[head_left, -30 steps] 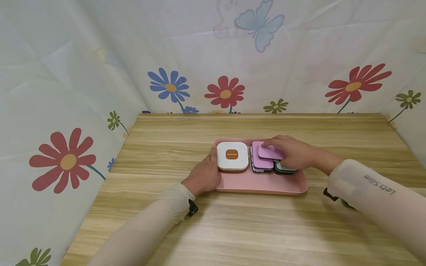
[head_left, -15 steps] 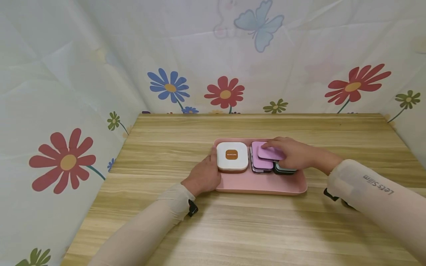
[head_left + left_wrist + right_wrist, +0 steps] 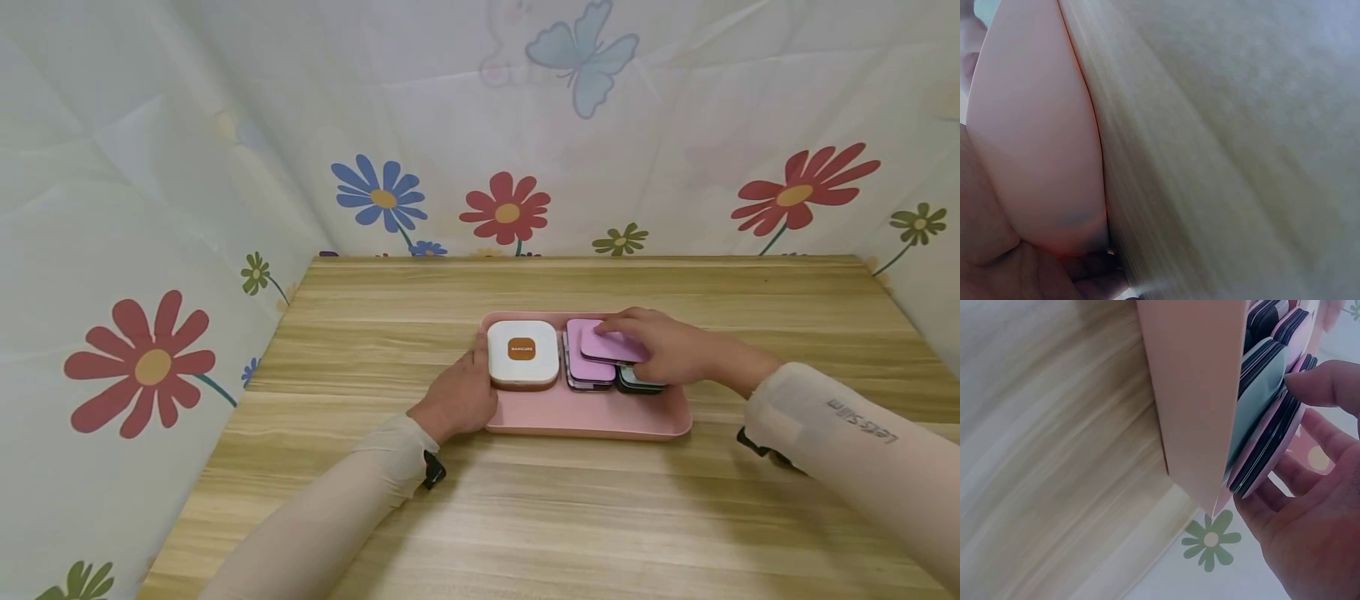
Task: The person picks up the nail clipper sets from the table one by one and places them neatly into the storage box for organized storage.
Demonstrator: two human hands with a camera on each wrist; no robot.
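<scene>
On the wooden table, a shallow pink tray (image 3: 570, 414) holds a rounded white box (image 3: 521, 367) with an orange "MANICURE" label. My left hand (image 3: 459, 392) lies against the tray's left end; the left wrist view has it touching the tray wall (image 3: 1041, 137). With thumb and fingers, my right hand (image 3: 671, 346) grips a small pink flat case (image 3: 609, 343). Dark edges of this pink flat case (image 3: 1269, 447) show in the right wrist view. It overlaps a pink stack (image 3: 585, 367) and sits above a mint-green stack (image 3: 637, 383), partly hidden by the hand.
The wooden table (image 3: 390, 300) extends around the tray on all sides. Behind its far edge hangs a floral curtain (image 3: 667, 125), which also covers the left side. In the tray, the pink front strip lies before the box and stacks.
The right forearm has shifted slightly rightward, while its hand and the pink flat case stay nearly in place. The left hand and tray look unchanged.
</scene>
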